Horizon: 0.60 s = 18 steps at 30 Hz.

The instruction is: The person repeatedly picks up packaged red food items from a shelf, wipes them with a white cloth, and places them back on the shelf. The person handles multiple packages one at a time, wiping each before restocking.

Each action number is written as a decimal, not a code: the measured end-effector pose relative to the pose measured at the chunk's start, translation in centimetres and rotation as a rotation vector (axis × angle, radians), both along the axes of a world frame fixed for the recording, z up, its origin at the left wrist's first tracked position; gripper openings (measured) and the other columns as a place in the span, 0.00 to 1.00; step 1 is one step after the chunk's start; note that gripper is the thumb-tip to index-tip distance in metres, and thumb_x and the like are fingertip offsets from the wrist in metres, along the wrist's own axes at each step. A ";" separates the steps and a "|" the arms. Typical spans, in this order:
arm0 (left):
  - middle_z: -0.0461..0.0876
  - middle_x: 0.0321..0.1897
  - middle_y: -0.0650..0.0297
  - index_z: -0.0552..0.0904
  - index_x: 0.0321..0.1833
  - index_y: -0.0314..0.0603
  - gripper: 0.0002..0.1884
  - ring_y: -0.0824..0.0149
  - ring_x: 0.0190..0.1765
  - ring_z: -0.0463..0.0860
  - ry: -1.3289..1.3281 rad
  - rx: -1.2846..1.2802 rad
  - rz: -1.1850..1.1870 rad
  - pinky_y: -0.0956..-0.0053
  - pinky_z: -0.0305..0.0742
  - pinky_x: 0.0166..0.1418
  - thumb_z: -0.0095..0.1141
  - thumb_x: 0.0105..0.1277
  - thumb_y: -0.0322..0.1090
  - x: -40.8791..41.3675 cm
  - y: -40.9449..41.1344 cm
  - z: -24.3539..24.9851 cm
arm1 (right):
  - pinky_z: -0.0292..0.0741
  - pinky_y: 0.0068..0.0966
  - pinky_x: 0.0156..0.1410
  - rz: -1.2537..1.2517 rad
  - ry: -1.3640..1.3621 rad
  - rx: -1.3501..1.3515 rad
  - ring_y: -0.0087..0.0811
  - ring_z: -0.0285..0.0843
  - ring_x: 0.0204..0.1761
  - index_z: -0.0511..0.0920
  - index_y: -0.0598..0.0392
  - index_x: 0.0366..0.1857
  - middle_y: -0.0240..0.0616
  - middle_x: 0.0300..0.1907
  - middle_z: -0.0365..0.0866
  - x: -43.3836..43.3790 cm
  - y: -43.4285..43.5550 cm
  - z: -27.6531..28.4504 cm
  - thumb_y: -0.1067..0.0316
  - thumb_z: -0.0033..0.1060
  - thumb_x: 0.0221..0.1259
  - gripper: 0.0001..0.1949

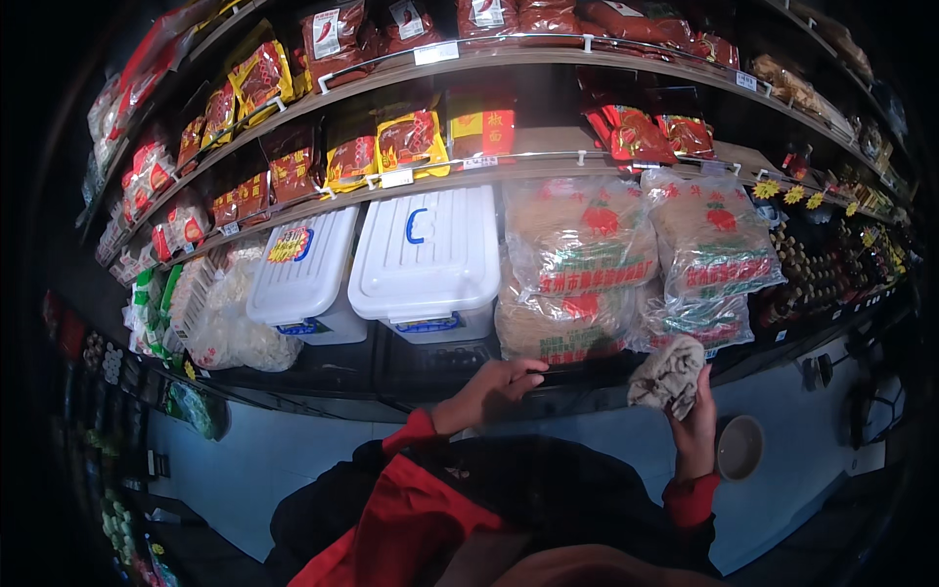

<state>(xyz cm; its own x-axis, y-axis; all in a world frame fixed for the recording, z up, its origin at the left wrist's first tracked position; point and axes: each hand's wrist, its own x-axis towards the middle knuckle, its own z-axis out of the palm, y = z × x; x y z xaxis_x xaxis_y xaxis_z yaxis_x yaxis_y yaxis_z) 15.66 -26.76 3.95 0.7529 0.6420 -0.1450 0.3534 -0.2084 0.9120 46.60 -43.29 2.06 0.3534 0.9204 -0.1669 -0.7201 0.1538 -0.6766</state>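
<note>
A crumpled grey-beige cloth (667,376) is held up in my right hand (693,422), close to the front edge of the lower display. My left hand (493,396) is near that same dark edge with its fingers bent and nothing seen in them; whether it touches the edge cannot be told. Beyond my hands lie stacked clear plastic bags of dried noodles (587,253) with red and green print, and a second stack (715,235) to their right. Left of these stand a large white lidded plastic box (433,257) with a blue handle and a smaller white box (304,264).
Shelves above hold yellow and red spice packets (412,143) and bags of red chili powder (337,37) behind wire rails. Bagged dry goods (246,315) lie left, dark bottles (814,271) right. A round bucket (739,447) stands on the floor at my right.
</note>
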 end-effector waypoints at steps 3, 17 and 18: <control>0.80 0.33 0.63 0.74 0.70 0.39 0.24 0.74 0.37 0.80 -0.065 -0.055 0.099 0.76 0.76 0.46 0.58 0.74 0.40 1.0 0.2 0.8 | 0.72 0.36 0.72 0.165 -0.176 0.067 0.39 0.75 0.68 0.63 0.64 0.73 0.47 0.69 0.73 -2.3 3.0 2.9 0.43 0.35 0.82 0.32; 0.80 0.61 0.54 0.72 0.68 0.33 0.19 0.60 0.60 0.82 -0.720 -0.382 0.583 0.63 0.78 0.64 0.44 0.79 0.34 4.9 -0.1 4.9 | 0.87 0.27 0.53 0.324 -0.400 0.019 0.31 0.83 0.57 0.72 0.64 0.64 0.44 0.57 0.81 -5.3 10.1 7.6 0.48 0.50 0.78 0.27; 0.79 0.61 0.53 0.71 0.68 0.33 0.20 0.59 0.61 0.82 -0.769 -0.401 0.591 0.62 0.77 0.65 0.43 0.79 0.34 4.9 -0.1 5.1 | 0.87 0.28 0.53 0.310 -0.375 0.027 0.33 0.83 0.56 0.75 0.65 0.63 0.45 0.56 0.82 -4.9 10.4 7.1 0.52 0.54 0.77 0.25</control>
<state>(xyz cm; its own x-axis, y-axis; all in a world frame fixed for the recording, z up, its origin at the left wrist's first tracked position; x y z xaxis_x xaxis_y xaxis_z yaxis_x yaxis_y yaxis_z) 20.53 -26.84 9.06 0.3151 0.9480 -0.0442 -0.4033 0.1759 0.8980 41.72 -32.94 9.19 0.0934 0.9941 -0.0554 -0.4419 -0.0085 -0.8970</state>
